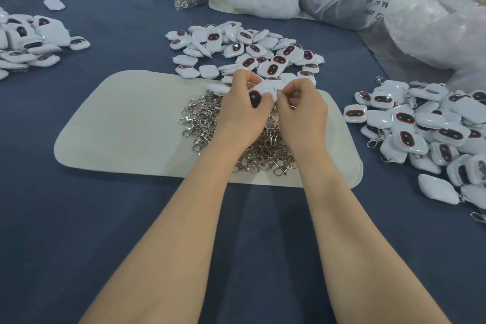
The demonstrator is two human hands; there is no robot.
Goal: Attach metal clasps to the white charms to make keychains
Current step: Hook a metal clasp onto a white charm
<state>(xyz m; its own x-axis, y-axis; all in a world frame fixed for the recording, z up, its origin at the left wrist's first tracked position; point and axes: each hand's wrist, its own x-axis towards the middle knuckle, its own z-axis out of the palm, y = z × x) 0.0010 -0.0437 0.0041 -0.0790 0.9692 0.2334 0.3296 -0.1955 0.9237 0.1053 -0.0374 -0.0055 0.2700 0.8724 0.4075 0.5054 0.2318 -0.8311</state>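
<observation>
Left hand [242,110] gripped a white, dark-faced plastic charm [259,95] above silver metal clasps [200,118], steadying it while right hand [302,110] pinched its edge.

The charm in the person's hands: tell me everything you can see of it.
The charm is a rounded white piece, glossy like plastic, with a dark oval panel facing the camera. It is held above the pile of metal clasps on the cream mat. The left hand pinches its left side; the right hand pinches its right end. Whether a clasp is attached is hidden by fingers.
</observation>
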